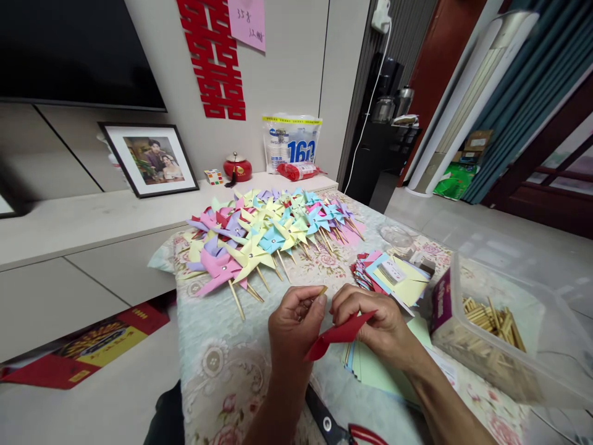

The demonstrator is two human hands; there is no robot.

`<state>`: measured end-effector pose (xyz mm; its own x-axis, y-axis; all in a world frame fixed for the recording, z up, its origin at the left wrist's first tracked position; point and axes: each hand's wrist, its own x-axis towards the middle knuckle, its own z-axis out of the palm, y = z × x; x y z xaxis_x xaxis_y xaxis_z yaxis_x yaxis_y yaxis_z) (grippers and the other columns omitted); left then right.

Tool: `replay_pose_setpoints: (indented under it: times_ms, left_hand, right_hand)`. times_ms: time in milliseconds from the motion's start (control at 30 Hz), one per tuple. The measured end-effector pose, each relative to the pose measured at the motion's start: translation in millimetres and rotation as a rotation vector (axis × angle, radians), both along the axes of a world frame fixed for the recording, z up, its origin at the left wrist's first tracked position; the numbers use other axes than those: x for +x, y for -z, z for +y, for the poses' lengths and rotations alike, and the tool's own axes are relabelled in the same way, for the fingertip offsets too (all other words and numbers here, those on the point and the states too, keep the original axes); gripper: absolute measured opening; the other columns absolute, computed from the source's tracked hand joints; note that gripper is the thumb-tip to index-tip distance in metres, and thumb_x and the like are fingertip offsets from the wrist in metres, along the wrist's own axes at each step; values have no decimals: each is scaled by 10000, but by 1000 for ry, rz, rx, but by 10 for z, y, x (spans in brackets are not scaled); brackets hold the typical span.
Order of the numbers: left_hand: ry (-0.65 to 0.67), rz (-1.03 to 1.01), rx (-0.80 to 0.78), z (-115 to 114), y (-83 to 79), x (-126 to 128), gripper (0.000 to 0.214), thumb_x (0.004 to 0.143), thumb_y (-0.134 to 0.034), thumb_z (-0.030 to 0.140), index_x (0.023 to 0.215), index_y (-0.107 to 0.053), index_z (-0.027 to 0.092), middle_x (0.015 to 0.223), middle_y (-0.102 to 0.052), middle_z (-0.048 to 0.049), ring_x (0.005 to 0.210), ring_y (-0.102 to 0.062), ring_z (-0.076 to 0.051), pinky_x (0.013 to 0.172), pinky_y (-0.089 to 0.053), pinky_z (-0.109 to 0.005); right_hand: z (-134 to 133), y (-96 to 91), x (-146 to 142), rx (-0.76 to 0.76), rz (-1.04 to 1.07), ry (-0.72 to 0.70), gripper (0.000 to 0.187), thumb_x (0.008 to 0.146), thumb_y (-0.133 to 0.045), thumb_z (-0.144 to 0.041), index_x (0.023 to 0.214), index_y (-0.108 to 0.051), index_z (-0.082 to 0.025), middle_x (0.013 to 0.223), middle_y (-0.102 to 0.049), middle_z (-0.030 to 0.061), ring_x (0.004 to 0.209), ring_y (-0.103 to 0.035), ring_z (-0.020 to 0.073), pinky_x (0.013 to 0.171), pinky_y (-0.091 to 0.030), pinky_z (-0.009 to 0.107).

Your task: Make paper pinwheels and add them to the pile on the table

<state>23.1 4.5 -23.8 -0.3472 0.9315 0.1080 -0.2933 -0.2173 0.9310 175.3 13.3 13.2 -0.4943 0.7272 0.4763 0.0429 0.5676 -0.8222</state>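
Note:
Over the near part of the cloth-covered table my two hands are close together. My left hand (296,318) is closed in a pinch on a thin wooden stick (323,290), of which just the tip shows. A folded piece of red paper (340,335) is gripped in my right hand (377,318), its lower end curving toward my left wrist. Fingers hide where paper and stick may meet. Below my forearms lie scissors (327,420) with red handles. Many paper pinwheels (259,238) on sticks are heaped beyond my hands.
On the right stands a clear plastic box (486,364) of wooden sticks (493,321). Stacked coloured paper (384,374) lies under my right arm, with more cut paper (407,284) behind. A white cabinet (92,228) holds a framed photo (149,159) and a red pot (238,168).

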Motion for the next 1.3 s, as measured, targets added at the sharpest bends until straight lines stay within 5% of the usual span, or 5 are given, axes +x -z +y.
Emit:
replay_pose_setpoints:
  times_ms: [267, 533, 733, 1000, 1300]
  left_hand:
    - [25, -5, 32, -23, -14, -21, 158, 709, -807, 245, 856, -799, 187, 848, -741, -56, 746, -675, -171, 671, -521, -249]
    - [35, 9, -12, -44, -57, 11, 162, 724, -789, 237, 881, -794, 200, 839, -778, -55, 764, -708, -190, 708, -553, -272]
    - [32, 21, -36, -35, -75, -3, 113, 726, -773, 242, 827, -781, 192, 759, -768, -40, 691, -693, -172, 648, -538, -253]
    - [-48, 243, 11, -73, -59, -7, 97, 766, -725, 258, 827, -767, 195, 745, -727, -28, 642, -628, -137, 583, -478, -219]
    - [3, 94, -105, -40, -67, 2, 172, 728, -749, 322, 817, -772, 177, 649, -709, -16, 561, -566, -110, 539, -459, -209]
  right_hand:
    - [26, 42, 28, -157, 202, 38, 155, 887, -710, -350, 822, -700, -209, 936, -661, 61, 871, -618, 196, 801, -503, 340]
    - [76, 130, -8, -635, 693, 108, 328, 687, -880, -406, 922, -729, -233, 1010, -702, 54, 818, -631, 175, 804, -545, 338]
    - [122, 140, 48, -690, 841, -24, 255, 707, -875, -352, 905, -728, -287, 1015, -683, -3, 755, -589, 113, 771, -543, 285]
    - [106, 63, 9, -830, 1041, 34, 268, 637, -917, -263, 818, -723, -228, 908, -676, -9, 708, -588, 96, 693, -560, 253]
    - [110, 59, 2, -841, 1065, 28, 295, 611, -928, -229, 837, -739, -238, 875, -692, -14, 688, -577, 97, 665, -557, 255]
